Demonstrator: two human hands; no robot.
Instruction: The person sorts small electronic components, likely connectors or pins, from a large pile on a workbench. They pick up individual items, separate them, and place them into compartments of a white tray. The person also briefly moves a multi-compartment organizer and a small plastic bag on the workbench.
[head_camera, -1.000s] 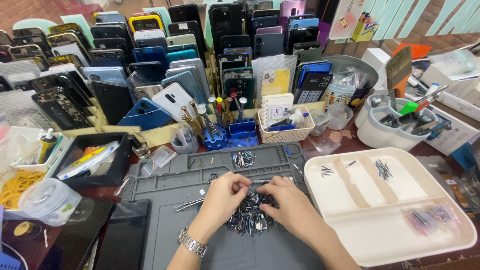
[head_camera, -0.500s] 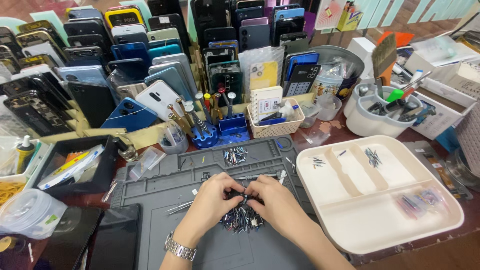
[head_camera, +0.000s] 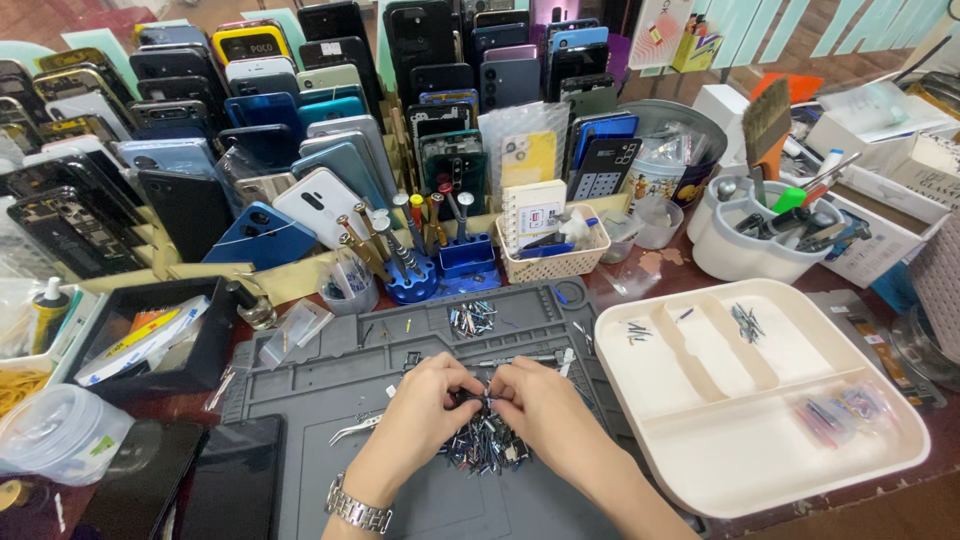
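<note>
My left hand (head_camera: 420, 412) and my right hand (head_camera: 535, 405) meet fingertip to fingertip over a grey work mat (head_camera: 330, 470). Between the fingertips they pinch one small dark metal part (head_camera: 484, 397). Just below my hands lies a heap of several similar small dark parts (head_camera: 482, 447). A smaller cluster of the same parts (head_camera: 470, 318) rests farther back on the mat. A metal watch sits on my left wrist. Silver tweezers (head_camera: 355, 427) lie on the mat left of my left hand.
A cream divided tray (head_camera: 700, 420) with a few small parts sits at the right. Screwdrivers stand in a blue holder (head_camera: 412, 285). Many phone back covers (head_camera: 250, 150) line the back. A black box (head_camera: 150, 340), a white basket (head_camera: 550, 262) and a white tool cup (head_camera: 745, 255) stand around.
The camera has tilted so the scene sits lower and closer. My hands have stayed together over the heap, fingertips working on a small part.
</note>
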